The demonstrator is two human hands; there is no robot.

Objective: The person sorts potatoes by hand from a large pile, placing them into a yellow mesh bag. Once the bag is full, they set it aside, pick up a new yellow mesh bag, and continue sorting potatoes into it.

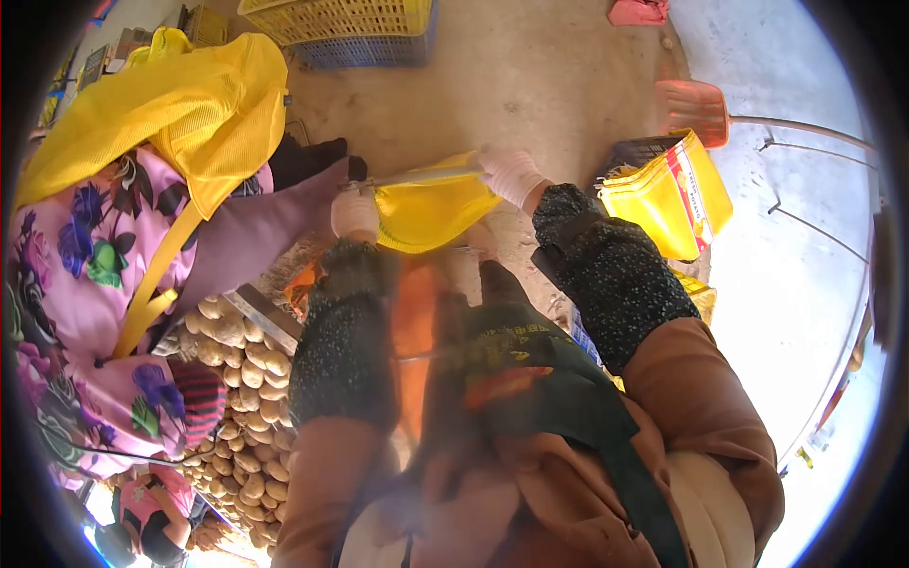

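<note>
Both my hands wear pale gloves, with dark speckled sleeve covers above them. My left hand (354,214) is closed on the left side of a yellow mesh bag (426,210), by its rim. On the opposite side my right hand (509,174) grips the bag's upper right corner. Stretched between the two hands, the bag has a pale bar or band along its top edge. Below the bag an orange surface (415,350) shows, blurred. Another pale shape, perhaps a hand, is near the bag's lower right; what it is I cannot tell.
A co-worker in a floral smock (104,275) and yellow headscarf (218,104) stands close at left. Potatoes (251,379) lie below. Yellow crates (341,21) stand at the top, a red shovel (693,112) and yellow bags (668,199) at right. Another person (156,506) is at lower left.
</note>
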